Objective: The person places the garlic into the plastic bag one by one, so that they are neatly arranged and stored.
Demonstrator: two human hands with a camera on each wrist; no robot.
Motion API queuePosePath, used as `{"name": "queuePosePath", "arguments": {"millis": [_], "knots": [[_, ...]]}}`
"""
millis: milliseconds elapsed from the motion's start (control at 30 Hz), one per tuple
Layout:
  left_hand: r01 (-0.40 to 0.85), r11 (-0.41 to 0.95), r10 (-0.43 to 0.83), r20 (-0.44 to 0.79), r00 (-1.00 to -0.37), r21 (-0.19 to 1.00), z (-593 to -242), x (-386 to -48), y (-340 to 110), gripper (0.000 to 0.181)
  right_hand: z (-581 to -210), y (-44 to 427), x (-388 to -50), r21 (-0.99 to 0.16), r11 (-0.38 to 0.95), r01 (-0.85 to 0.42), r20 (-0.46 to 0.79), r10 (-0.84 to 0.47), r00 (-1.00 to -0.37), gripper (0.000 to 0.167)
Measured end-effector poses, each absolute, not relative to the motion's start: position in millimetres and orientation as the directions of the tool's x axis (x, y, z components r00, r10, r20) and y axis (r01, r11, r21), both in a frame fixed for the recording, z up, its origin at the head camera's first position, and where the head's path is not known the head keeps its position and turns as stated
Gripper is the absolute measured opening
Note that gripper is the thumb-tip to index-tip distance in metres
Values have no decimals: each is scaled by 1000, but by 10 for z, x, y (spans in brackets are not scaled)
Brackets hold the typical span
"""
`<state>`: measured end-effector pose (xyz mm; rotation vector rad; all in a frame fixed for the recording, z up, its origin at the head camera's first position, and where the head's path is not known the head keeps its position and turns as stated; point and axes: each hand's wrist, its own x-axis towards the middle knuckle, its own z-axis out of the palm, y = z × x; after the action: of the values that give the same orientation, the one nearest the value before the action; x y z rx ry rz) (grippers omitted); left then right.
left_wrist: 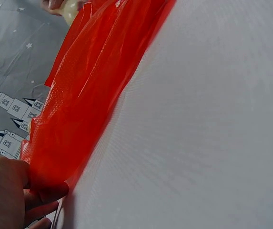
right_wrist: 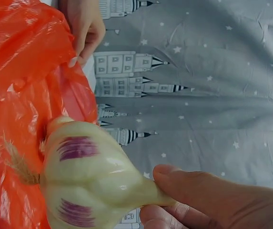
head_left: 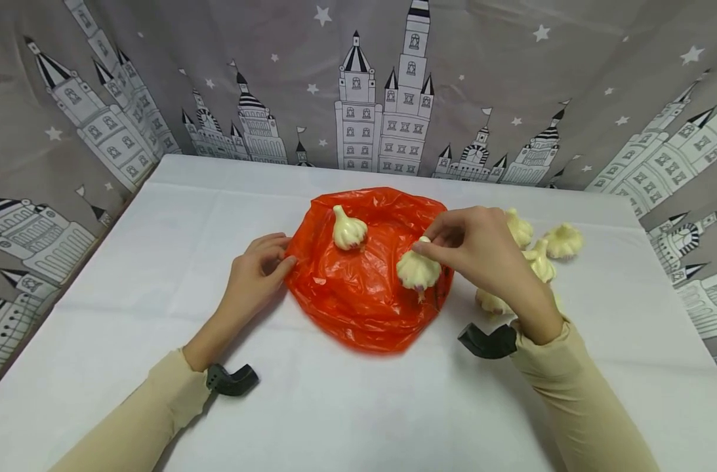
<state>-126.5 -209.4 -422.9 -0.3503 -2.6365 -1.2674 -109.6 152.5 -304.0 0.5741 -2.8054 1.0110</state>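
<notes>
An orange-red plastic bag (head_left: 364,275) lies spread open on the white table, with one garlic bulb (head_left: 349,231) resting in it. My left hand (head_left: 256,272) pinches the bag's left edge between thumb and fingers; the left wrist view shows the film (left_wrist: 74,124) caught there. By its neck, my right hand (head_left: 473,246) holds a second garlic bulb (head_left: 418,269) over the right part of the bag. Purple streaks and stringy roots show on this bulb (right_wrist: 88,176) in the right wrist view. Whether it touches the bag is hard to tell.
Several more garlic bulbs (head_left: 563,241) lie on the table right of the bag, partly hidden by my right hand and forearm. A grey curtain (head_left: 311,72) printed with castles and stars hangs behind the white table (head_left: 157,275).
</notes>
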Motion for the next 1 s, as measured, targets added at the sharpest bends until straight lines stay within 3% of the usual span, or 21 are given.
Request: {"name": "queuePosePath", "arguments": {"millis": [667,1000], "knots": [[291,593,128,268,-955,751,-4238,-1265,-2098,16,-3046,898,-1483,-630,666,-399,204,-354,-913,17],[290,598,126,269,-955,747,-4238,-1255,-2100,16,-3093,680,-1587,-692,609,-388,117,-436,-892,15]]}}
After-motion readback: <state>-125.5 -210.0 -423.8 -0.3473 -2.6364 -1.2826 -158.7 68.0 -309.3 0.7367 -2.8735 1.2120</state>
